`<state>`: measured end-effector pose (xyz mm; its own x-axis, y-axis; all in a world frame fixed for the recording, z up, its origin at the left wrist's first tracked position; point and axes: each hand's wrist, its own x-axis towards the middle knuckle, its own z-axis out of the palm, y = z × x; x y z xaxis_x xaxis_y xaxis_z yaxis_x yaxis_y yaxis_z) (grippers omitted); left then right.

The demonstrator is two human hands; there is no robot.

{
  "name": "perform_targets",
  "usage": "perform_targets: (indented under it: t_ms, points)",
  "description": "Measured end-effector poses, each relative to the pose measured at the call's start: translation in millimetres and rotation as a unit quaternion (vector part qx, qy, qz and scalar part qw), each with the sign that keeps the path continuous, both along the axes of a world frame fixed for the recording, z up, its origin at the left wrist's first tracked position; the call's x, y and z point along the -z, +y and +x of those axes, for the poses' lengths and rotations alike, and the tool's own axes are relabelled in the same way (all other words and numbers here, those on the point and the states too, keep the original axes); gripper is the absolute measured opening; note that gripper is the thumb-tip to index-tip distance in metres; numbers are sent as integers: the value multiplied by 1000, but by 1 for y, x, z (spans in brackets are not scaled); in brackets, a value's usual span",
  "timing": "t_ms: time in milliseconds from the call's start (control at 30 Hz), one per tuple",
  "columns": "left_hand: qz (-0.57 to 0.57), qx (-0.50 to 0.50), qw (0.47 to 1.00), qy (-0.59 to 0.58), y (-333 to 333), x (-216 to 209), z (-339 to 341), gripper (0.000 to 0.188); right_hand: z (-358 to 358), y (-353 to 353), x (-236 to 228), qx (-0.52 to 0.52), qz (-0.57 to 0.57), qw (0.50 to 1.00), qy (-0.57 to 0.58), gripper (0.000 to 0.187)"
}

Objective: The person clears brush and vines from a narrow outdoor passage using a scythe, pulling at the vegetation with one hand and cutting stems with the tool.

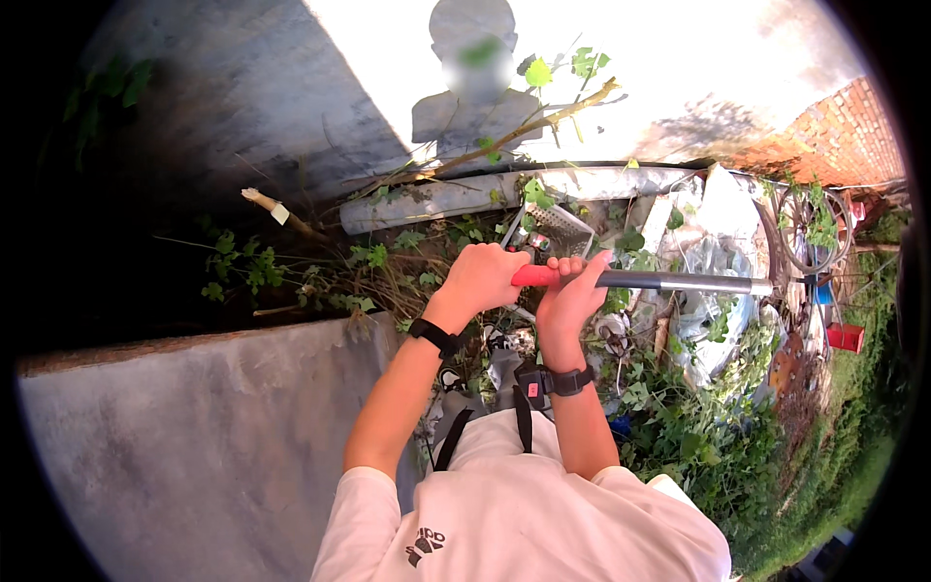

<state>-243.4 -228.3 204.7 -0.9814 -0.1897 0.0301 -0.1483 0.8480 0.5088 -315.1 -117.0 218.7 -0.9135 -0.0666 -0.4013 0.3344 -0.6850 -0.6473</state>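
My left hand (pixel 482 276) is closed round the rear end of a long tool (pixel 669 281), at its red grip. Just right of it, my right hand (pixel 570 301) wraps the same tool where the grip meets the dark shaft. The shaft lies almost level, pointing right, and ends in a silver metal section. I cannot make out what kind of tool it is. Left of my hands a woody stem (pixel 286 213) stands with a pale, bare end. Beyond them a longer, broken-ended branch (pixel 529 126) slants up to the right.
A grey pipe (pixel 436 204) lies along the foot of the sunlit wall (pixel 650 78). A grey concrete block (pixel 194 436) fills the lower left. To the right are clear plastic sheeting (pixel 713 310), leafy vines (pixel 679 436), coiled hose (pixel 819 228) and a red container (pixel 846 337).
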Motion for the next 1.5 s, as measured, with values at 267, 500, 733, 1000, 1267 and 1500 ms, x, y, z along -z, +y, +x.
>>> perform_targets:
  t_ms: [267,500,733,1000,1267,1500]
  points:
    - [336,-283,874,-206,-41,48,82,17,33,-116,91,-315,79,930,-169,30]
    - [287,-308,883,-206,13,74,121,19,63,-62,134,-373,57,898,-224,35]
    - [156,-124,979,-43,51,71,50,11,13,11,65,-138,78,984,-81,38]
    - [114,-231,961,-105,-2,33,46,13,9,-74,51,-151,107,975,-123,31]
    - [141,-274,940,-148,-1,48,92,14,31,-80,101,-349,7,901,-256,27]
    - [106,-160,980,-44,76,84,34,11,-21,29,88,-217,23,963,-160,29]
